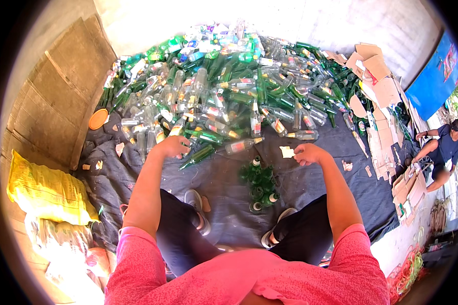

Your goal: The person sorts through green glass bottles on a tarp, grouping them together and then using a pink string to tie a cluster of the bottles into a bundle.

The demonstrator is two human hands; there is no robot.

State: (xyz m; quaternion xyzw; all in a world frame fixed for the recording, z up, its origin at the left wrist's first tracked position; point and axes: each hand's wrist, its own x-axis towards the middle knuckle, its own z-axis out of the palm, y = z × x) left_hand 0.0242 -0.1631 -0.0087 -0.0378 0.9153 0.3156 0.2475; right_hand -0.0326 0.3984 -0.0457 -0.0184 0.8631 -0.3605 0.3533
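My right hand (310, 154) pinches a small pale torn scrap (287, 152), paper or thin cardboard, above the dark ground sheet. My left hand (171, 147) hovers at the near edge of the bottle pile with fingers loosely bent and nothing visible in them. Close by it are a green glass bottle (198, 156) lying on its side and a clear labelled bottle (178, 126) just behind. Between my hands a clear bottle with a label (241, 146) lies flat. Several green bottles (256, 183) stand upright in a tight group between my feet.
A large heap of glass and plastic bottles (229, 84) rises against the pale wall. Flattened cardboard (381, 91) edges the right side. A yellow woven sack (49, 190) and an orange round lid (98, 119) are at left. Another person (444, 148) sits at far right beside cardboard.
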